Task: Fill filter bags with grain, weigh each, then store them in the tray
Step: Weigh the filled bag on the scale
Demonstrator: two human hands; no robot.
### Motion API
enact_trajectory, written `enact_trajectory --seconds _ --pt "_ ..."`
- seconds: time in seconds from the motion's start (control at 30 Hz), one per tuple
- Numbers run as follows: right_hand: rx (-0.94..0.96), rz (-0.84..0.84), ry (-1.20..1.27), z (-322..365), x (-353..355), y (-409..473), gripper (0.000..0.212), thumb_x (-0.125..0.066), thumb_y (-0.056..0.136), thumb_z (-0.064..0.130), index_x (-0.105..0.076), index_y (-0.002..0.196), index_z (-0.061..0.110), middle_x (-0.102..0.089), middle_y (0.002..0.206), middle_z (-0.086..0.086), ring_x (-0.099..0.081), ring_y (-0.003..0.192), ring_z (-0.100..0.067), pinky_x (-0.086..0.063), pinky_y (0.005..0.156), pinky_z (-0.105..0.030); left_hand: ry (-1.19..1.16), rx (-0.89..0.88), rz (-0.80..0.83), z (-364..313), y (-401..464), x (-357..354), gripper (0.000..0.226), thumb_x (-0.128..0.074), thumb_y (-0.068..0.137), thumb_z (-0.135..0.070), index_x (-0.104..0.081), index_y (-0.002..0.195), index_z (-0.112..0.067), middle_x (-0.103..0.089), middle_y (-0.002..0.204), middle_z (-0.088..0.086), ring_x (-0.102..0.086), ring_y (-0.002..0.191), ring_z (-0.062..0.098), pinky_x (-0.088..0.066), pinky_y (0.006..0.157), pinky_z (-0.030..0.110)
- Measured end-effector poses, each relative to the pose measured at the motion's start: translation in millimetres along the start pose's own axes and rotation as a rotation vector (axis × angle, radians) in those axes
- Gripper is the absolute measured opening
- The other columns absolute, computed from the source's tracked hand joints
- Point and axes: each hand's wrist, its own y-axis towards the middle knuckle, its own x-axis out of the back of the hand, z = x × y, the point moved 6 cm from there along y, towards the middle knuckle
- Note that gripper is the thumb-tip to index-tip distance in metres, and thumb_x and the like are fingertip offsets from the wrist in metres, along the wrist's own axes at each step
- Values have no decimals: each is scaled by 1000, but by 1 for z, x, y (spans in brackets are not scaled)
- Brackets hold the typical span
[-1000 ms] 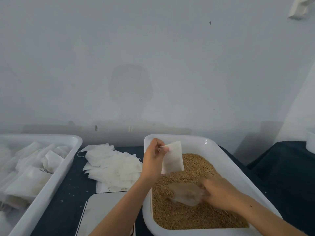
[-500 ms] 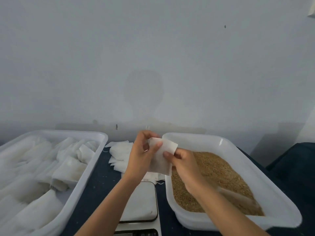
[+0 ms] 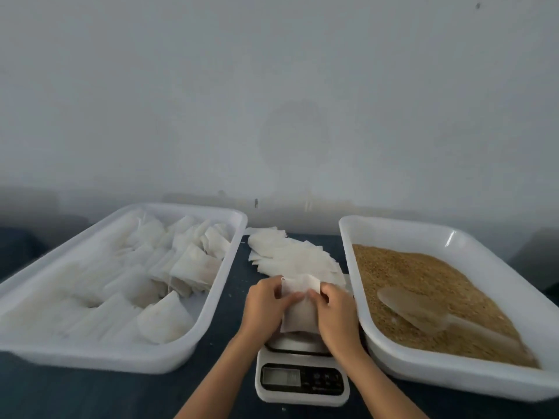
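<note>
A white filter bag (image 3: 299, 309) hangs between both hands just above the scale (image 3: 302, 379). My left hand (image 3: 263, 306) pinches its upper left edge and my right hand (image 3: 335, 313) pinches its upper right edge. To the right, a white tray of brown grain (image 3: 423, 282) holds a clear plastic scoop (image 3: 414, 309) lying on the grain. At the left stands a white storage tray (image 3: 217, 294) with several filled bags (image 3: 193, 267). A heap of empty bags (image 3: 290, 252) lies on the table between the two trays.
The trays and scale sit on a dark table (image 3: 60, 391) against a pale wall (image 3: 272, 101). The scale's display (image 3: 281, 377) faces me, unreadable. Narrow strips of dark table run between the scale and each tray.
My right hand left the scoop lying in the grain and joined my left hand on the bag. Both hands carried the bag from over the grain tray down to just above the scale.
</note>
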Motion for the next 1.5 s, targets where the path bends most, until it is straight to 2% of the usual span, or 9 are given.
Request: enact_trajectory --seconds 0.13,0.23,0.33,0.47,0.6,0.8,1.07,1.3,1.5 --pt "25 45 -57 -14 -5 4 33 -61 89 19 -44 61 16 -47 66 2 -46 64 -15 -33 62 -27 119 -60 -25 4 5 -5 38 -72 79 -32 -40 60 -21 -42 58 -8 -37 55 6 -29 51 17" --pt "11 95 61 -24 -4 6 9 -57 91 18 -63 90 11 -59 95 -1 -55 88 -11 -38 78 -17 90 -92 -55 11 5 -3 17 -69 82 -33 -57 86 -21 -56 80 -11 -48 81 6 -36 66 14" --pt "-101 142 283 -39 -3 -2 19 -49 96 22 -58 113 21 -56 119 5 -49 110 0 -34 90 -6 -76 -43 -138 25 2 8 11 -65 86 -28 -57 93 -26 -59 90 -13 -49 91 6 -42 75 15" --pt "-184 157 430 -50 -7 -13 36 -44 97 30 -46 132 24 -46 135 12 -39 126 0 -31 105 -18 -143 46 -232 45 -1 21 6 -59 91 -21 -56 96 -23 -61 94 -6 -54 92 10 -42 78 18" --pt "-190 150 514 -52 -8 -15 37 -43 97 25 -44 134 21 -49 133 5 -45 121 -3 -38 89 -7 -253 121 -285 56 -4 27 11 -55 92 -14 -55 90 -25 -62 92 -8 -56 86 -2 -39 70 1" --pt "-182 130 560 -56 -11 -16 35 -43 97 22 -46 132 17 -54 127 1 -48 119 -5 -39 84 -4 -341 167 -299 61 -5 26 20 -51 92 -3 -55 85 -22 -64 90 -7 -58 87 -2 -40 73 4" --pt "-144 125 597 -53 -10 -16 32 -44 97 16 -48 129 12 -56 125 -2 -49 121 -10 -37 103 -24 -327 164 -257 60 -4 22 18 -52 90 0 -56 87 -17 -64 91 -3 -59 92 13 -42 80 18" --pt "-132 136 519 -46 -12 -7 28 -49 96 14 -49 122 22 -55 115 4 -51 108 -1 -37 81 0 -56 -69 25 31 16 7 18 -55 90 -6 -62 103 -16 -65 104 -6 -57 102 13 -47 89 29" --pt "-84 173 417 -28 -15 1 41 -61 88 11 -44 122 27 -61 96 -1 -58 93 -4 -44 80 -10 208 -140 264 0 33 -17 13 -55 93 -22 -62 103 -20 -65 99 -3 -56 97 11 -43 83 24"
